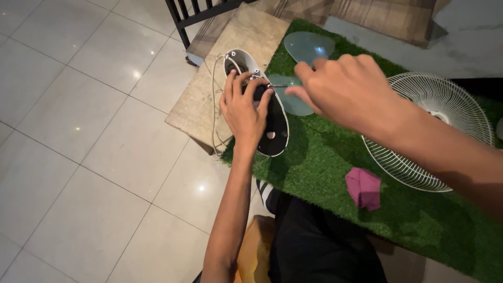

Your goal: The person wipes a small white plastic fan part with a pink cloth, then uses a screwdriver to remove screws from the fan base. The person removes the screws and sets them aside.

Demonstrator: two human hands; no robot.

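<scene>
A pale tiled floor [78,131] lay farthest left, well apart from either grip. Next came a beige slab-like worktop [209,99], and over its right edge rested an oval fan motor housing with a white rim and black inner face [275,126], thin pale wires looping off its left side. The left hand [245,107] lay on top of this housing, its grip clamped over the upper part, fingers curled around the dark centre. Just right of that grip, a thin dark metal tool [277,85] reached toward the fingertips; the right hand [346,86] pinched it, grip closed on its end. Under and just beyond the right grip lay translucent pale green plastic fan blades [306,47] on a green artificial grass mat [325,167]. Further right, near the forearm, sat a crumpled magenta cloth [363,187], and beyond it a round white wire fan guard [435,131].
</scene>
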